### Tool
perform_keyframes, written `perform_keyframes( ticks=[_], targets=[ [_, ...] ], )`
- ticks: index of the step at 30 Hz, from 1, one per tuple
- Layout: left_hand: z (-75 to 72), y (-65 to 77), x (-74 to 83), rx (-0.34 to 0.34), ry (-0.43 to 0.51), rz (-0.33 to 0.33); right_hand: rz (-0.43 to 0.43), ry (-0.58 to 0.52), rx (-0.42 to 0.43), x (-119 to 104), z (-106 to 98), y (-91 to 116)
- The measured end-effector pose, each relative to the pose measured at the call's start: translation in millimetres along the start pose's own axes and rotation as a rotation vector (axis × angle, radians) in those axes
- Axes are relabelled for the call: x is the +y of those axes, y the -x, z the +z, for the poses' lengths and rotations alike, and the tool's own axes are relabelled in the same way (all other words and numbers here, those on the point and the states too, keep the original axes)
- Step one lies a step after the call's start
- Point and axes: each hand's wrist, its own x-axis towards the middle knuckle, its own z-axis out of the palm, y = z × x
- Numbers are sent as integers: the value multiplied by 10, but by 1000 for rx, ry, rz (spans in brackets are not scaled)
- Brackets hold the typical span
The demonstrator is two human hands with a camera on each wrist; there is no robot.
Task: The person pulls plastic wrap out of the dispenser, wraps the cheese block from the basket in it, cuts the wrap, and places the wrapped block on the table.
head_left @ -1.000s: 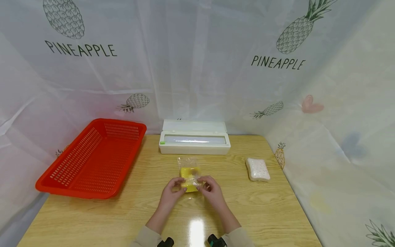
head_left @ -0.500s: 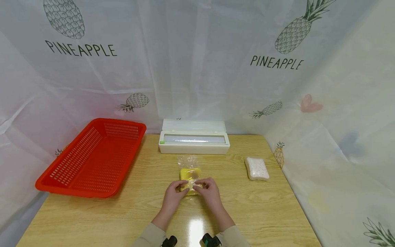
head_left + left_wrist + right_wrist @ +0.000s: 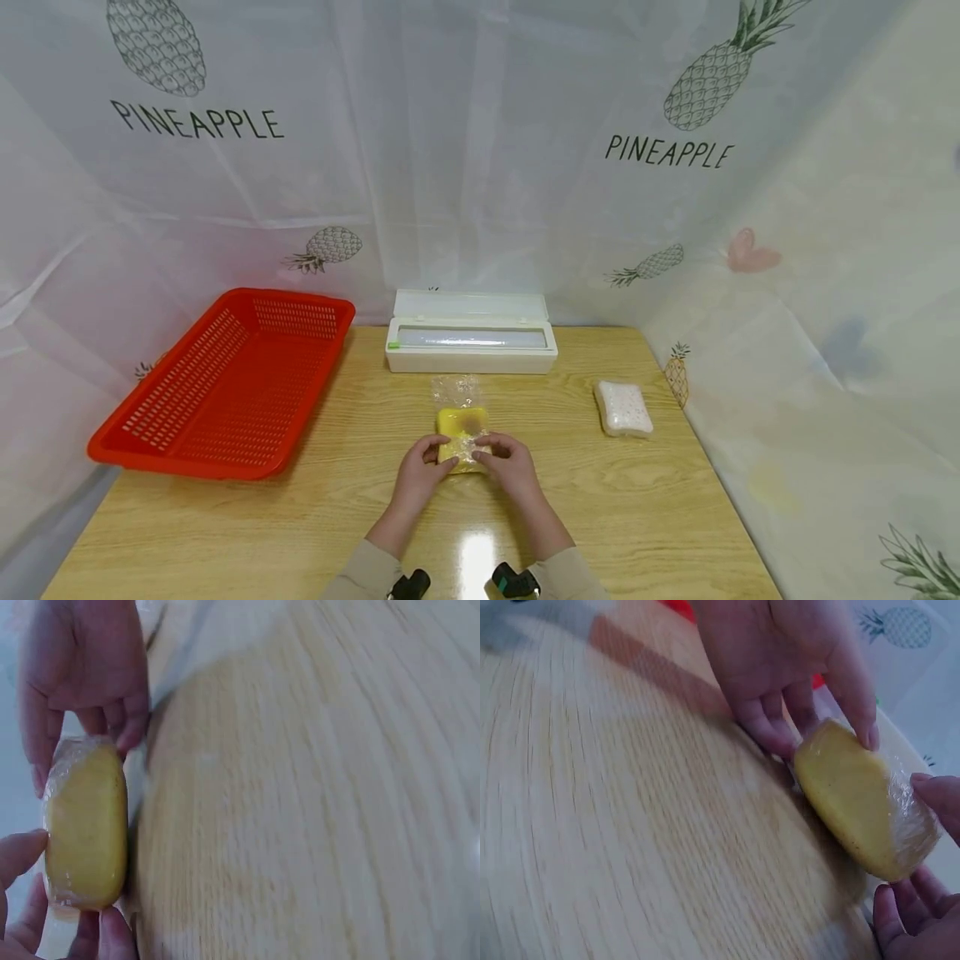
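A yellow rounded bar (image 3: 460, 422), soap-like in shape, lies partly covered in clear cling film (image 3: 456, 390) in the middle of the table in the head view. The film spreads flat beyond its far end and wrinkles over the near part. My left hand (image 3: 417, 473) grips the bar's near left side, thumb and fingers on the film. On the right side, my right hand (image 3: 514, 472) does the same. Both wrist views show the bar (image 3: 88, 825) between the two hands, thumbs on one face and other fingers at the opposite side.
Behind the bar stands a white cling film dispenser (image 3: 471, 362) with its lid raised. A red plastic basket (image 3: 311, 406) sits at the left. At the right lies a white, pink-speckled block (image 3: 625, 409) in clear wrap. Pineapple-print cloth (image 3: 480, 167) hangs around the table (image 3: 645, 525).
Both hands have come slightly closer together. The cling film now covers the bar's near end, which showed bare yellow a second ago. In the last half second the hands have hardly moved.
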Motion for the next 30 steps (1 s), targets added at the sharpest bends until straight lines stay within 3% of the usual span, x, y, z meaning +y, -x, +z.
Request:
perform_keyframes(
  ticks=[7,10,13,16,18,23,26,30],
  targets=[
    [13,91,112,-9,164,-50,-51,10,-10,-46,64,72],
    [-20,109,213,-15,229,-57,-94,-15,-67,-52,103,136],
    [-85,114,311,-1,234,-57,-115,-57,-140,-182,107,237],
    [-168,70,348,2,200,-23,-94,-53,-167,-248,63,305],
    [-213,-5,289,27,183,-12,-78,-43,-159,-256,9,320],
    [-360,-107,339,67,115,-38,-59,-29,-103,-358,-143,330],
    [-455,-150,402,4,46,-37,-82,-24,-60,-460,-226,308],
    [-564,-206,497,-142,-64,13,-173,44,-13,-561,-311,215]
  ],
)
